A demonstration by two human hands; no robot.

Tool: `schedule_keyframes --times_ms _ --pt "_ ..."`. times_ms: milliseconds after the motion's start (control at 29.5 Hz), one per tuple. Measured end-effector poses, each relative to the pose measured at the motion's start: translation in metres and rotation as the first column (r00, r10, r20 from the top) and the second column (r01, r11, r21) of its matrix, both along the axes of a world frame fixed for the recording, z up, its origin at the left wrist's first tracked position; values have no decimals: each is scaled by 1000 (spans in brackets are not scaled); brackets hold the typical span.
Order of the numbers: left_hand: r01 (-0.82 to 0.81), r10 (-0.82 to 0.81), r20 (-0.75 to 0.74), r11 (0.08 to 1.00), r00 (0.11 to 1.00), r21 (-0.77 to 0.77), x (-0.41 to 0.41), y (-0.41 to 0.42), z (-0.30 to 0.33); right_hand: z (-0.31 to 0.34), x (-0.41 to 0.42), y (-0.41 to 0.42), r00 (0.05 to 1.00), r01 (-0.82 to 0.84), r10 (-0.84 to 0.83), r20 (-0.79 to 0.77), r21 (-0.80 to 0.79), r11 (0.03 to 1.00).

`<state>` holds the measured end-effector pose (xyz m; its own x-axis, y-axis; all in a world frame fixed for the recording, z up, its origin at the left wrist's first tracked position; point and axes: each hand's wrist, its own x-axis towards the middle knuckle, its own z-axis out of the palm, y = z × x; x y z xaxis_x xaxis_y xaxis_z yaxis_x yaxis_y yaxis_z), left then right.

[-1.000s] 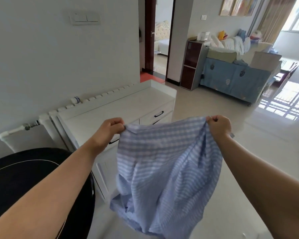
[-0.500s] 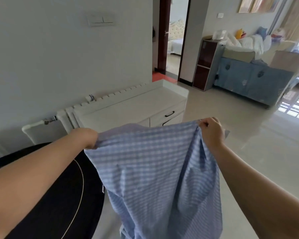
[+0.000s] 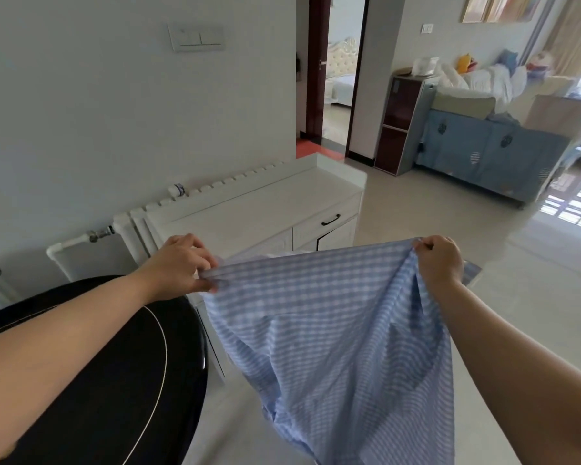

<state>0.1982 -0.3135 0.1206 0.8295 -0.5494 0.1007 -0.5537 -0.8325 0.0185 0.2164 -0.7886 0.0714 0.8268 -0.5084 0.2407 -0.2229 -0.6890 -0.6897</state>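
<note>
Blue checked garment [image 3: 332, 330] hangs spread between the left hand [image 3: 182, 263] and right hand [image 3: 438, 260], each pinching its top edge, apparently shaken out; next it likely needs laying flat on the white worktop [image 3: 249, 216] beyond them.

Left hand [image 3: 182, 263] and right hand [image 3: 438, 260] pinching blue checked shirt [image 3: 329, 330] spread taut, white cabinet [image 3: 265, 213] behind

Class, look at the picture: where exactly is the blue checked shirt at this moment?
In the head view, the blue checked shirt hangs mid-frame, stretched between the left hand and right hand, in front of the white cabinet and right of the black table.
</note>
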Motion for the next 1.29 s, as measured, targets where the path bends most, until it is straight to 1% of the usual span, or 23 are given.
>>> schedule_keyframes --times_ms 68,135,169,203,271,305,372,440,474,508,575,609,643,677,711,778,812,880,948,1015,1117,1218,1286 --pt "90 -97 125 994 987 64 -3 -4 -4 2 1 -3 1000 11 -11 -10 -11 1000" --pt "211 -247 273 965 930 154 -9 -11 -5 2 0 -5 999 31 -31 -24 -10 999" --pt "281 -335 308 937 890 208 -13 -15 -4 1 1 -6 999 40 -40 -31 -2 999" --pt "352 -426 310 897 850 268 -16 -20 -4 1 1 -7 998 44 -44 -40 5 999" --pt "488 -603 266 781 752 391 -21 -28 -9 1 1 -6 998 39 -39 -57 -4 999" --pt "544 -675 220 712 704 444 -24 -31 -13 1 1 -5 997 35 -36 -62 -14 999" --pt "618 -765 121 592 632 517 -29 -36 -20 1 2 -1 997 24 -26 -67 -32 999" --pt "659 -798 52 531 601 532 -35 -40 -25 0 3 3 997 14 -17 -76 -47 999" --pt "673 -794 11 523 608 523 -36 -42 -26 0 3 5 996 14 -18 -82 -47 999" --pt "678 -784 -21 523 621 516 -37 -44 -27 0 3 5 996 16 -19 -86 -43 999" --pt "650 -734 -92 528 673 547 -36 -44 -30 -1 2 6 996 20 -24 -82 -39 999" --pt "619 -671 -151 542 726 569 -34 -43 -31 -1 1 6 997 24 -26 -71 -38 999" --pt "568 -561 -222 576 798 587 -31 -42 -31 -1 0 6 998 26 -28 -53 -37 999" --pt "485 -418 -261 630 870 606 -29 -42 -29 -1 -1 6 999 25 -27 -31 -37 999" --pt "373 -274 -253 682 928 629 -26 -43 -26 0 -2 7 1000 20 -20 -9 -38 999" --pt "171 -83 -164 748 983 641 -14 -43 -19 1 -4 9 999 -2 3 37 -39 999" --pt "74 -10 -107 788 994 611 -7 -41 -15 3 -5 10 998 -16 18 58 -37 999" --pt "-114 122 12 880 993 462 7 -32 -9 5 -7 10 994 -45 49 95 -43 998" --pt "-254 244 75 904 967 344 21 -21 -6 6 -9 9 990 -68 75 120 -61 996" --pt "-346 344 56 901 937 261 27 -15 -9 7 -11 9 985 -100 111 131 -82 992" --pt "-428 421 80 884 904 189 32 -12 -13 6 -12 11 981 -123 133 140 -78 989" --pt "-405 396 89 904 914 137 36 -10 -22 5 -14 12 982 -122 127 143 -44 992" --pt "-381 367 119 914 923 137 37 -13 -24 6 -14 12 981 -118 118 150 -15 993"
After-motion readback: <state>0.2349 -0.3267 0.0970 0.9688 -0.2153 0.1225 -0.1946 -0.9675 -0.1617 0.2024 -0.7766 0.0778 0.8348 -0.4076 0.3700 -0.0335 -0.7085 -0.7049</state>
